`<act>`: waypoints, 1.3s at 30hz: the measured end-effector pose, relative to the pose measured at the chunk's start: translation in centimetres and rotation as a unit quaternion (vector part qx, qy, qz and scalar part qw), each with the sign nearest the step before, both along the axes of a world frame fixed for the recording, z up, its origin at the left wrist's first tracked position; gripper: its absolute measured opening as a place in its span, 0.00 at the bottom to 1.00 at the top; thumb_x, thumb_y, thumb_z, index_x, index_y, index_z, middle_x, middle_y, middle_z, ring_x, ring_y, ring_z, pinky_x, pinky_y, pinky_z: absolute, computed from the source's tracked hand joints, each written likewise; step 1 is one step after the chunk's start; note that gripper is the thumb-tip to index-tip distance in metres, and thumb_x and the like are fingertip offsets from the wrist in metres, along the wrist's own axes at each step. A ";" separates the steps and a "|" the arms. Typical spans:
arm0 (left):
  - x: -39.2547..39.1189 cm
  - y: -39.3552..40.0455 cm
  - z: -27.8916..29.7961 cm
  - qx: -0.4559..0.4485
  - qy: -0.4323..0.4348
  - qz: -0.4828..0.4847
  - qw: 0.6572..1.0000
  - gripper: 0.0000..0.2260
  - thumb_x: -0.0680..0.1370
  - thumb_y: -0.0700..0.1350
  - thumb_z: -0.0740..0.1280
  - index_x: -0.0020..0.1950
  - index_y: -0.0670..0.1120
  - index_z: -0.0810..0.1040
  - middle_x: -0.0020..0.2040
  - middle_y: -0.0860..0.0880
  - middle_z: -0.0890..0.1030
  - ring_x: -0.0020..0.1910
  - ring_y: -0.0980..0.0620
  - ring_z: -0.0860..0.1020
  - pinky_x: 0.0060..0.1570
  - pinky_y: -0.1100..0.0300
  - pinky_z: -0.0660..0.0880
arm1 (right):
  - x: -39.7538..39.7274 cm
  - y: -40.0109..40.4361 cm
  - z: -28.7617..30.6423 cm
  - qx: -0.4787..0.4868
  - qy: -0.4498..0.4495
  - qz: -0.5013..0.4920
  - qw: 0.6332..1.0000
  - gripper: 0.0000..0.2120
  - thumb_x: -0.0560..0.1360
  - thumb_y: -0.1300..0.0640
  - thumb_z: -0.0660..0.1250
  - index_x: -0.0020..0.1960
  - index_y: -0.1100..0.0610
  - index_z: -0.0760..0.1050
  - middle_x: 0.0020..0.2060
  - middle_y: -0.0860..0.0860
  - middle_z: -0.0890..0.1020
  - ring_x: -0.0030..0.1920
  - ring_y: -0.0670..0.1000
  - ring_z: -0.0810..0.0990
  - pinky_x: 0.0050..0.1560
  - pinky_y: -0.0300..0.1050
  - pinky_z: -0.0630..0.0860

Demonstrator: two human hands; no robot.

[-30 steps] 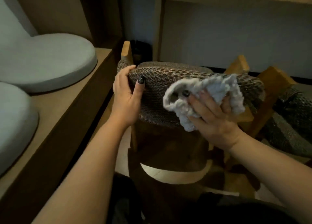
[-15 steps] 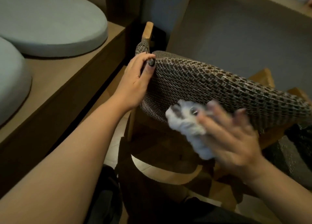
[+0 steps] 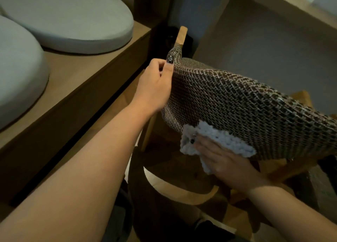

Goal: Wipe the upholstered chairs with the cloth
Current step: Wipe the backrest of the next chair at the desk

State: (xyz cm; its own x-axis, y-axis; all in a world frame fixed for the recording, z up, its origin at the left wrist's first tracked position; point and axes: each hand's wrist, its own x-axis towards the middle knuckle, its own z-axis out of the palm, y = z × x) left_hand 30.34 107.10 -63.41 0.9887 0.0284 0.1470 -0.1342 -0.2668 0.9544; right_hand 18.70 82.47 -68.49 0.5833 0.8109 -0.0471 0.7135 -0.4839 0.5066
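Note:
A chair's backrest, covered in brown-and-white woven upholstery on a light wooden frame, fills the middle and right. My left hand grips its upper left corner, thumb on the fabric. A fluffy white cloth is pressed against the lower edge of the backrest's rear side, and my right hand holds it there from below. Part of the cloth is hidden under my fingers.
A low wooden bench runs along the left with two pale grey round cushions on it. A wooden table edge crosses the top right. The chair's curved wooden seat rim lies below. Another chair's dark upholstery shows at the right edge.
My right hand has carried the cloth from the top edge of the backrest down to its lower edge. My left hand shifted to the backrest's upper left corner as the view moved closer.

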 end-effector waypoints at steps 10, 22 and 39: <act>0.9 -0.4 1.0 -0.192 0.077 0.086 0.975 0.21 0.83 0.57 0.48 0.48 0.50 0.77 0.49 0.50 0.83 0.49 0.53 0.81 0.58 0.47 0.75 | 1.7 5.4 4.2 -0.386 0.118 -0.044 0.914 0.20 0.79 0.62 0.56 0.69 0.66 0.65 0.75 0.63 0.49 0.74 0.64 0.36 0.53 0.63 0.19; 0.8 1.5 0.6 -0.203 0.134 0.086 0.966 0.27 0.83 0.58 0.45 0.53 0.45 0.79 0.48 0.49 0.83 0.49 0.53 0.81 0.53 0.52 0.76 | 2.3 8.3 11.7 0.021 -0.171 -0.026 0.985 0.13 0.79 0.64 0.57 0.55 0.64 0.79 0.55 0.61 0.80 0.59 0.65 0.77 0.65 0.62 0.63; 1.4 2.8 -0.6 -0.030 0.046 0.068 0.996 0.23 0.76 0.63 0.43 0.41 0.56 0.75 0.50 0.46 0.81 0.54 0.45 0.78 0.59 0.44 0.73 | 5.0 11.7 8.6 0.112 -0.095 -0.067 0.987 0.17 0.79 0.59 0.53 0.55 0.64 0.79 0.53 0.59 0.80 0.55 0.61 0.78 0.57 0.56 0.72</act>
State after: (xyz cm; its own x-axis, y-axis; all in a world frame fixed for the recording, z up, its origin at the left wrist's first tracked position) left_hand 31.75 109.89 -64.01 0.9845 0.1685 0.0490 -0.0112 -0.2185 0.9758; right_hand 23.70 94.13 -59.84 0.6674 0.7029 0.2459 0.5373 -0.6831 0.4946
